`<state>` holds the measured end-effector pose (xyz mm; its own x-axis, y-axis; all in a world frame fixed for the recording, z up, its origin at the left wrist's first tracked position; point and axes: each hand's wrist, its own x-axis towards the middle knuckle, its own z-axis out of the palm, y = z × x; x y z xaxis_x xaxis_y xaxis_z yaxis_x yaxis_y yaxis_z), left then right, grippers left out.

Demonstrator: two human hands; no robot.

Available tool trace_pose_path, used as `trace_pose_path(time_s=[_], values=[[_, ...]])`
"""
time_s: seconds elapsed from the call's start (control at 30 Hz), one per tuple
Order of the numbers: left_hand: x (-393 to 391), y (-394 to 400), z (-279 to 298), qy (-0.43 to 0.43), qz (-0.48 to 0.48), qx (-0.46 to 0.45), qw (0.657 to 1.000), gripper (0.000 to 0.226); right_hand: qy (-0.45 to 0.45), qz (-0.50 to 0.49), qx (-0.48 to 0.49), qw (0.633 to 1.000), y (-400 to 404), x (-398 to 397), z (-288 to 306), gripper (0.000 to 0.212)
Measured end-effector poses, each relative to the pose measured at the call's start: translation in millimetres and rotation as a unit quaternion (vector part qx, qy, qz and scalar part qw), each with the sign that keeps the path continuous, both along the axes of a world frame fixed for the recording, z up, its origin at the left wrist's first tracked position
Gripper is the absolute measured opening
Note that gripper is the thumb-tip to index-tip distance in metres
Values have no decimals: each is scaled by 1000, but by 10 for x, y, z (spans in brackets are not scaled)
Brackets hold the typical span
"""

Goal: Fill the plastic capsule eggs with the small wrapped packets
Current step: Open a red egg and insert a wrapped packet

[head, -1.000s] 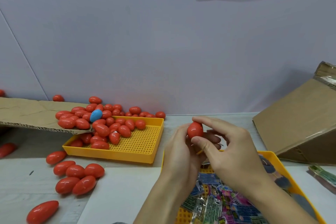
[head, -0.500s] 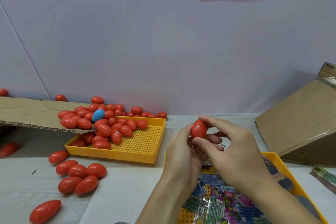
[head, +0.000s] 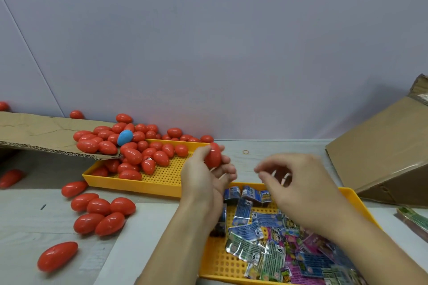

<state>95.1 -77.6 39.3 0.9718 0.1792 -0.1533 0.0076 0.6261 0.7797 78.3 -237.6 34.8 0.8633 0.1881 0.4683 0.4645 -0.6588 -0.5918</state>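
Egg (head: 212, 155), red and closed, is gripped upright in the left hand (head: 206, 177) over the near edge of the far tray (head: 139, 184). Right hand (head: 294, 182) hangs loosely curled, holding nothing, above the packets (head: 261, 236). Judged step: setting a filled egg aside. Next, release among the finished eggs is called for.

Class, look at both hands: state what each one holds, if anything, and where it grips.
The left hand grips a closed red plastic capsule egg by its lower half. The right hand holds nothing.
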Motion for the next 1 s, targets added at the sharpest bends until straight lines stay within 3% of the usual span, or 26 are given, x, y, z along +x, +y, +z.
trace_pose_path(time_s=[0.1, 0.23, 0.4, 0.63, 0.77, 0.87, 1.0], values=[[42, 107, -12, 11, 52, -16, 998, 25, 153, 45, -173, 972, -17, -34, 14, 7], [45, 108, -63, 15, 54, -24, 998, 24, 210, 0, -254, 944, -7, -84, 30, 15], [37, 70, -72, -7, 22, -46, 999, 24, 213, -3, -271, 939, -23, -85, 54, 27], [18, 59, -62, -25, 14, -41, 999, 25, 145, 21, -269, 952, -29, -75, 51, 8], [20, 33, -68, -31, -3, -21, 999, 23, 163, 20, -168, 972, -160, -13, 122, 12], [6, 17, -59, -45, -46, -5, 998, 19, 160, -1, 16, 987, -251, 52, 145, 11], [-37, -26, -48, -99, -124, 28, 987, 6, 224, 36, 249, 942, -173, 60, 77, 14]])
